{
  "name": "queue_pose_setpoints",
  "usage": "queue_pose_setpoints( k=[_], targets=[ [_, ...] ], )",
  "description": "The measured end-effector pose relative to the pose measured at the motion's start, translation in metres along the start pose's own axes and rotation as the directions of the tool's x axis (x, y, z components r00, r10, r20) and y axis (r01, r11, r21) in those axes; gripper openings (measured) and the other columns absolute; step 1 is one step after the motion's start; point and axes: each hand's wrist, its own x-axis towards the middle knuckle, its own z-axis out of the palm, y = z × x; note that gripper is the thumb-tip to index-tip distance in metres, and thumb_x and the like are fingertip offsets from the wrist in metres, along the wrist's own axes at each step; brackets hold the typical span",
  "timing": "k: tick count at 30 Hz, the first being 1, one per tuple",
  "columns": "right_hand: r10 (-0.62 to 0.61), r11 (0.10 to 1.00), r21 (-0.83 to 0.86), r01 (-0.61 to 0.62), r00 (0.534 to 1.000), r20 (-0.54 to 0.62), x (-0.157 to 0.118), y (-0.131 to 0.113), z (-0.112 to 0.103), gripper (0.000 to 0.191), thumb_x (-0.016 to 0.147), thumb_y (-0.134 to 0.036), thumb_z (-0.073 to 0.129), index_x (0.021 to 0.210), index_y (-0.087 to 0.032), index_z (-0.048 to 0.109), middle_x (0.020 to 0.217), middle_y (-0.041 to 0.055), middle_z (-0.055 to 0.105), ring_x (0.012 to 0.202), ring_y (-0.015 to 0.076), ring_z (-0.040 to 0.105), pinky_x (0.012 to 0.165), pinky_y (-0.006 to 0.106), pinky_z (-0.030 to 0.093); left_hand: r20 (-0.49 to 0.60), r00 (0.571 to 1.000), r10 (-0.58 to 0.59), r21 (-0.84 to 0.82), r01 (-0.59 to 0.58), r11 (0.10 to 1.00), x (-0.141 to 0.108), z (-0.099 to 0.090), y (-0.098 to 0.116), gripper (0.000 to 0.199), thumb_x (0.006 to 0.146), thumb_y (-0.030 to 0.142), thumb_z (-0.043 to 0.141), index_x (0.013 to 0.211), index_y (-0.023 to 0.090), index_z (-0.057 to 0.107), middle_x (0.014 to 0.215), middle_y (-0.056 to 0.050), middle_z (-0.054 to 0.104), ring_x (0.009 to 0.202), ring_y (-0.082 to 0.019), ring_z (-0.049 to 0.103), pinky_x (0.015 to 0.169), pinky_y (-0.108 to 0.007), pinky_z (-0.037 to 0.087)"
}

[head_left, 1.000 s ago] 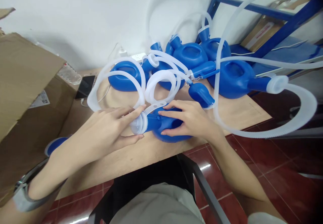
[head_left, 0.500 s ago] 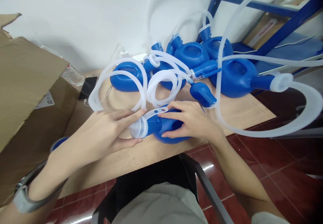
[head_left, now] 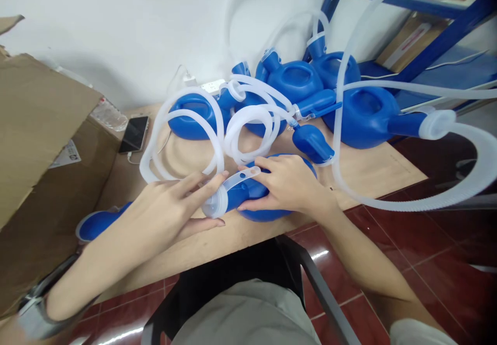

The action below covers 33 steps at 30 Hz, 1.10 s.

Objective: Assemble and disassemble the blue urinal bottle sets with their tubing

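A blue urinal bottle [head_left: 267, 214] lies on its side on the table in front of me, its neck pointing left. My left hand [head_left: 176, 202] has its thumb and fingers around the translucent white cap [head_left: 216, 204] on the mouth. From the cap a translucent strap with holes [head_left: 241, 176] runs over the neck towards my right fingers. My right hand [head_left: 289, 184] grips the bottle's body near the neck, its index finger at the strap's end and its thumb lower down. A pale corrugated hose [head_left: 220, 143] loops behind the cap; its joint there is hidden by my left hand.
Several more blue bottles [head_left: 297, 82] with hoses stand along the wall. A blue scoop-shaped receiver [head_left: 312, 143] lies behind my right hand, another [head_left: 99, 225] by my left forearm. At left are a cardboard box [head_left: 42, 127] and a phone [head_left: 134, 134]; a blue rack [head_left: 411, 8] stands right.
My right fingers have drawn in closer around the bottle by the neck, the thumb shifting left. My left hand stays on the cap, moved slightly right. The camera view has shifted a little.
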Motion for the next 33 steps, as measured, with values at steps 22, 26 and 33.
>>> queue_pose_setpoints(
  k=[22, 26, 33],
  targets=[
    [0.069, 0.997, 0.032, -0.068, 0.997, -0.038, -0.001, -0.001, 0.002, 0.07, 0.085, -0.084, 0.071, 0.112, -0.021, 0.085, 0.086, 0.0053, 0.084, 0.075, 0.0259, 0.077, 0.061, 0.035, 0.043, -0.164, 0.969, -0.185, -0.424, 0.1, 0.9, -0.012, 0.037, 0.011, 0.091, 0.096, 0.061, 0.074, 0.171, 0.031, 0.032, 0.156, -0.015, 0.062, 0.138, -0.032, 0.067, 0.11, -0.047, 0.064],
    [0.15, 0.986, 0.066, -0.152, 0.988, 0.03, -0.001, -0.004, -0.002, 0.08, 0.08, -0.084, 0.076, 0.128, -0.02, 0.08, 0.101, 0.0095, 0.086, 0.087, 0.0319, 0.08, 0.071, 0.037, 0.052, -0.195, 0.964, -0.183, -0.212, 0.14, 0.967, -0.004, 0.022, 0.017, 0.07, 0.1, 0.064, 0.066, 0.153, 0.02, 0.056, 0.138, -0.017, 0.076, 0.117, -0.033, 0.079, 0.095, -0.048, 0.069],
    [0.181, 0.905, 0.395, -0.156, 0.983, -0.025, -0.007, 0.003, -0.013, 0.075, 0.1, -0.072, 0.061, 0.16, -0.028, 0.055, 0.126, 0.0088, 0.078, 0.106, 0.0267, 0.078, 0.088, 0.039, 0.062, -0.121, 0.98, -0.16, -0.082, 0.151, 0.985, 0.01, 0.004, 0.022, 0.055, 0.105, 0.059, 0.06, 0.133, 0.013, 0.07, 0.112, -0.014, 0.083, 0.084, -0.029, 0.082, 0.066, -0.038, 0.064]
  ],
)
